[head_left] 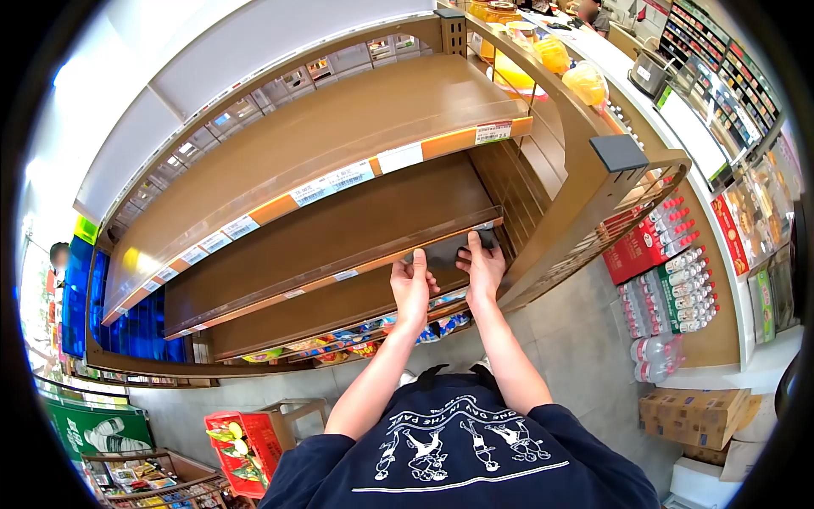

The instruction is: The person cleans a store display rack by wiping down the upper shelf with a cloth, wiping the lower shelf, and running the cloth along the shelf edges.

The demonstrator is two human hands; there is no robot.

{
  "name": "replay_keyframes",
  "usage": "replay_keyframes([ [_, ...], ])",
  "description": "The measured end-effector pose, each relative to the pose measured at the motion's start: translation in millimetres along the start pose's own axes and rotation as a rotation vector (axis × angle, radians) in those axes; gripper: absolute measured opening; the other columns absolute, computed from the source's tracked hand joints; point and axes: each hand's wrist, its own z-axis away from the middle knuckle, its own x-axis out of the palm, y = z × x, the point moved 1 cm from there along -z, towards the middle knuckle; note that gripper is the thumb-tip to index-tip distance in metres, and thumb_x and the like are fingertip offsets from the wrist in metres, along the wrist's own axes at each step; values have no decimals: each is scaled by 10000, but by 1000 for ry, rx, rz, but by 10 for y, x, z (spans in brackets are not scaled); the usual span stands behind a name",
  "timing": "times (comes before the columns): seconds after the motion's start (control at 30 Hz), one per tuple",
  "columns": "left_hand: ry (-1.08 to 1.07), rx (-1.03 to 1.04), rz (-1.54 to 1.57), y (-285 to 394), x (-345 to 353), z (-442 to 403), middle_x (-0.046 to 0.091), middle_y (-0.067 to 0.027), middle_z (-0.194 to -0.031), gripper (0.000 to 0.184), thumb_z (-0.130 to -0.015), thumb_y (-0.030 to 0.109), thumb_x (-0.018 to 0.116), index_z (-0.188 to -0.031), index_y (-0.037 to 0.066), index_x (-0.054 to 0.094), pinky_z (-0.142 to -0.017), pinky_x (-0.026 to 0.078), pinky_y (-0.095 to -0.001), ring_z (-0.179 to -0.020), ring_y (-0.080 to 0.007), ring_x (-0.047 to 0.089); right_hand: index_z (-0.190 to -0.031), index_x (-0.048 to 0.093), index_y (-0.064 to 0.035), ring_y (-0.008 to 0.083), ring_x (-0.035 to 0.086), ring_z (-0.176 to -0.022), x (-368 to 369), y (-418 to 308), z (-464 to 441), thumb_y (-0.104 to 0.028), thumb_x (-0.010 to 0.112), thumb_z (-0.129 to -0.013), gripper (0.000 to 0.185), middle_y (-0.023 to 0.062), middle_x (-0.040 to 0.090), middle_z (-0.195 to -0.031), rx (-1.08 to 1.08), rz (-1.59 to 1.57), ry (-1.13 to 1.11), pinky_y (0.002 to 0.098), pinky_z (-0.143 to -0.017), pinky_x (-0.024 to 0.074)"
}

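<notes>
A brown shelf unit with several tiers fills the view before me. Both hands are at the right end of a lower tier, by its front rail. Between them lies a dark grey, cloth-like piece, whose exact kind I cannot make out. My left hand has its fingers curled and thumb up at the left edge of that piece. Farther right, my right hand is closed at the other edge, its thumb near the rail. The fingertips are partly hidden.
Coloured snack packets sit on the bottom tier. A red crate stands behind at lower left. To the right are bottle packs, cardboard boxes and a white counter. A shelf post rises close to my right hand.
</notes>
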Motion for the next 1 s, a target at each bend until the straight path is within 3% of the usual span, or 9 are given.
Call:
replay_keyframes([
  [0.5, -139, -60, -75, 20, 145, -48, 517, -20, -725, 441, -942, 449, 591, -939, 32, 449, -507, 512, -252, -592, -95, 536, -968, 551, -74, 43, 512, -590, 6, 106, -143, -345, 712, -887, 326, -50, 528, -680, -94, -112, 94, 200, -505, 436],
  [0.63, -221, -110, -87, 58, 216, -55, 528, -25, -759, 463, -946, 449, 586, -1021, 6, 476, -527, 520, -251, -640, -96, 547, -937, 535, -88, 38, 467, -560, 3, 67, -198, -433, 687, -887, 381, -58, 508, -669, -84, -116, 124, 189, -491, 383],
  [0.8, -303, -155, -64, 33, 284, -96, 543, -34, -780, 442, -956, 445, 573, -1031, 15, 505, -562, 527, -257, -659, -109, 551, -951, 534, -76, 66, 492, -601, -13, 40, -259, -581, 680, -831, 539, -19, 560, -776, -6, -97, 185, 223, -509, 388],
  [0.9, -369, -216, -132, 90, 220, -77, 546, -27, -757, 421, -960, 440, 571, -977, 21, 533, -576, 528, -255, -666, -103, 554, -992, 544, -62, 79, 546, -670, 8, -14, -212, -580, 685, -827, 562, -3, 608, -839, -3, -78, 225, 226, -540, 407],
  [0.93, -432, -231, -154, 85, 163, -79, 555, -15, -735, 413, -958, 439, 575, -927, 26, 579, -604, 532, -249, -674, -89, 552, -1029, 552, -51, 98, 589, -754, 20, -41, -158, -503, 683, -866, 498, 17, 642, -911, -11, -116, 238, 245, -588, 442],
  [1.0, -538, -242, -214, 85, 29, -74, 558, -8, -732, 409, -954, 439, 583, -923, 31, 597, -613, 530, -245, -668, -81, 551, -1044, 553, -50, 107, 598, -776, 74, -35, -1, -452, 676, -888, 449, 24, 644, -927, -108, -115, 199, 255, -627, 457],
])
